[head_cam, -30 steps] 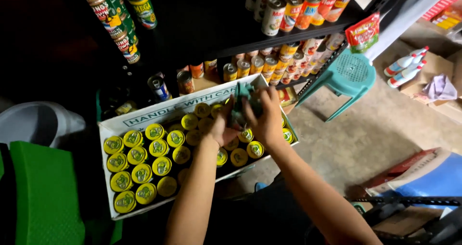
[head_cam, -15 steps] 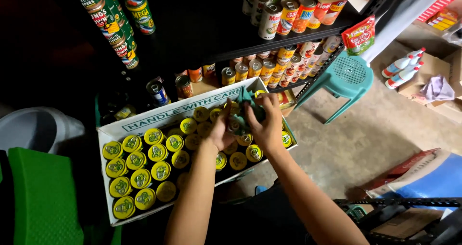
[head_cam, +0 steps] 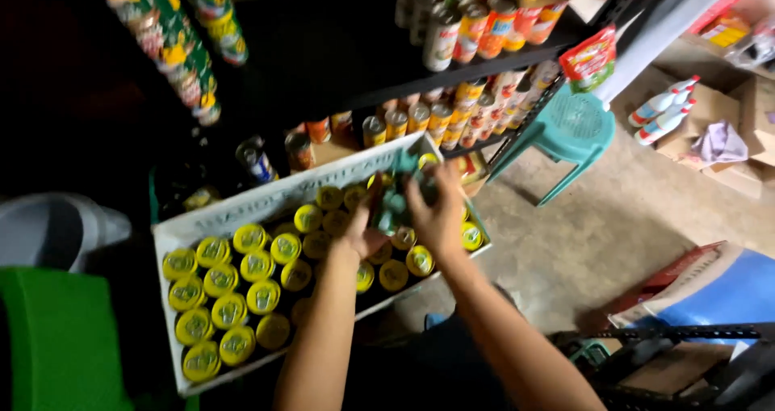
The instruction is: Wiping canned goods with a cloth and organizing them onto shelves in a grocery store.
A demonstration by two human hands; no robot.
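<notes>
Both hands are over the right part of the white carton point(head_cam: 242, 205) full of yellow-lidded cans point(head_cam: 250, 296). The left hand point(head_cam: 363, 232) and the right hand point(head_cam: 436, 213) together grasp a greenish can point(head_cam: 395, 195), lifted just above the others

We see a teal plastic stool point(head_cam: 575, 128) standing on the bare concrete floor point(head_cam: 597, 241), beside a dark metal shelf point(head_cam: 452, 72) stacked with rows of orange and red labelled tins point(head_cam: 492, 23). A red snack packet point(head_cam: 591, 60) hangs off the shelf's corner. 2 white spray bottles point(head_cam: 663, 111) lie on a brown cardboard carton point(head_cam: 710, 104) at the far right. A green plastic block point(head_cam: 56, 338) sits at the lower left.
</notes>
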